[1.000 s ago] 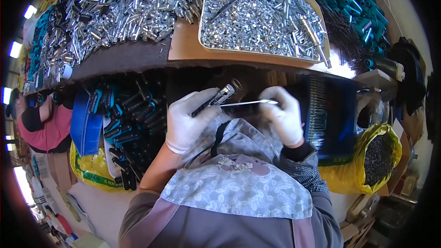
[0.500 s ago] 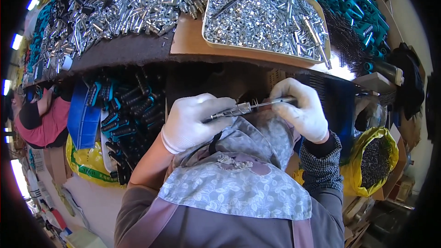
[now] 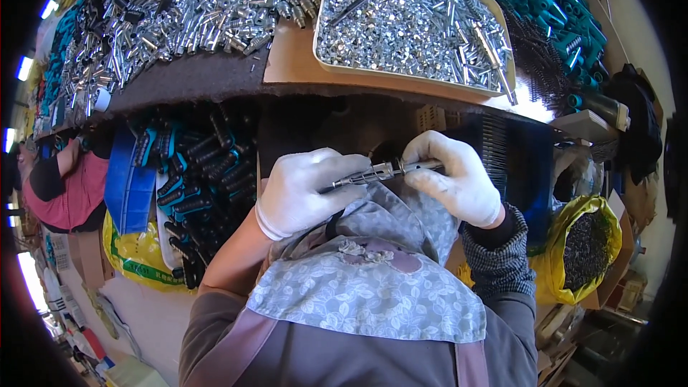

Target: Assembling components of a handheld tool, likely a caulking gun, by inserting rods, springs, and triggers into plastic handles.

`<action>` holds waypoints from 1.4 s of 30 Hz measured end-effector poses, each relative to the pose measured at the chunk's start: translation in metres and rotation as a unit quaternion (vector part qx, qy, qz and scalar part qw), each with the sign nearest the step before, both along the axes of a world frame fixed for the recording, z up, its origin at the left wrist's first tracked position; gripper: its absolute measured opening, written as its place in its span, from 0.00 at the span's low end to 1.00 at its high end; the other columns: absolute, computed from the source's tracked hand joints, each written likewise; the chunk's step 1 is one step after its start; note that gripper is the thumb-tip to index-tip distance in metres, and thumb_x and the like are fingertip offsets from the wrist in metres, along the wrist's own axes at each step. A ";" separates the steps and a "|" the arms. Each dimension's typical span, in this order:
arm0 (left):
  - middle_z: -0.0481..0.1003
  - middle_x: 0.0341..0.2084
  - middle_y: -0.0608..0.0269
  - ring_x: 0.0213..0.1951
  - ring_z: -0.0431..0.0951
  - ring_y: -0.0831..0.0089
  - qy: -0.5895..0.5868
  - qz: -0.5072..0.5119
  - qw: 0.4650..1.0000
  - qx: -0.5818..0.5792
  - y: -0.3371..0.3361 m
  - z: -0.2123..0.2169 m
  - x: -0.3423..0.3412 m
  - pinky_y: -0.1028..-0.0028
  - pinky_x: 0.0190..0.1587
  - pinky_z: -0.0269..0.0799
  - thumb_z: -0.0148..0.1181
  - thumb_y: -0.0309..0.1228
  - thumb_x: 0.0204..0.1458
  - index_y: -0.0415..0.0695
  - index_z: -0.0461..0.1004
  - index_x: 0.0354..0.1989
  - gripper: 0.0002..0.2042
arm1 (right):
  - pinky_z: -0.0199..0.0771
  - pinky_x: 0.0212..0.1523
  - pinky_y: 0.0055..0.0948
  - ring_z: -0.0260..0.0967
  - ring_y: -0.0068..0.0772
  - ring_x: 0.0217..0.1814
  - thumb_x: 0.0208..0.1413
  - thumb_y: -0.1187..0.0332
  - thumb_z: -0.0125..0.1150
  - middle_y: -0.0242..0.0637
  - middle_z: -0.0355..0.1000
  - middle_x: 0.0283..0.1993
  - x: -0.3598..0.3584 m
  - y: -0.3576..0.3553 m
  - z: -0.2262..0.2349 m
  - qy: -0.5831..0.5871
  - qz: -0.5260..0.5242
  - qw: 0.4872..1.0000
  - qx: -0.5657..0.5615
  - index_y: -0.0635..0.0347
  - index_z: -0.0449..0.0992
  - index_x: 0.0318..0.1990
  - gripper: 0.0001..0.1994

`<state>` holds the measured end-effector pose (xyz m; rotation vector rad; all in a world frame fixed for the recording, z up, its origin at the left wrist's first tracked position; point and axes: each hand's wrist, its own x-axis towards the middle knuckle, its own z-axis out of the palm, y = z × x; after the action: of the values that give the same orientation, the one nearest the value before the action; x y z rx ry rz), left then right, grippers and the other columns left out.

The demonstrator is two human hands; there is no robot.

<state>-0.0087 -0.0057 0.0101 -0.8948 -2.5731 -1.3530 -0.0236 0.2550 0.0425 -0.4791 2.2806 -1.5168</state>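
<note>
My white-gloved left hand (image 3: pixel 304 190) is closed around a silver metal cylinder with a slotted, ridged body (image 3: pixel 371 173), held level above my lap. From the other side, my gloved right hand (image 3: pixel 462 180) pinches a slim metal rod (image 3: pixel 430 165) between thumb and forefinger. The rod lines up with the cylinder's right end and meets it, though the fingers partly hide the joint. Below both hands lies a grey leaf-patterned apron (image 3: pixel 358 294).
Ahead, the bench holds a cream tray (image 3: pixel 412 82) of small metal parts, a heap of silver fittings (image 3: pixel 193 14) and teal housings (image 3: pixel 552 7). Dark handles (image 3: pixel 193 193) lie at left, near a blue bin (image 3: pixel 131 186). A yellow bag (image 3: pixel 555 265) stands right. Another person's pink sleeve (image 3: pixel 72 190) shows far left.
My right hand has moved left toward my left hand, and less of the rod shows between the cylinder and my right fingers. The left hand has barely shifted.
</note>
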 end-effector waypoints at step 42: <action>0.81 0.31 0.48 0.32 0.83 0.55 -0.108 0.096 0.989 -0.009 0.007 -0.011 0.010 0.67 0.36 0.77 0.71 0.27 0.45 0.37 0.83 0.41 0.14 | 0.75 0.44 0.25 0.76 0.24 0.40 0.63 0.75 0.54 0.36 0.79 0.39 -0.078 0.094 0.016 0.315 -0.292 0.902 -0.031 0.68 0.80 0.46 0.10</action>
<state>0.0012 0.0018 -0.0013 -0.5092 -2.7475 -1.4443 -0.1015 0.3487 0.0581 -0.3473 3.0897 -1.9229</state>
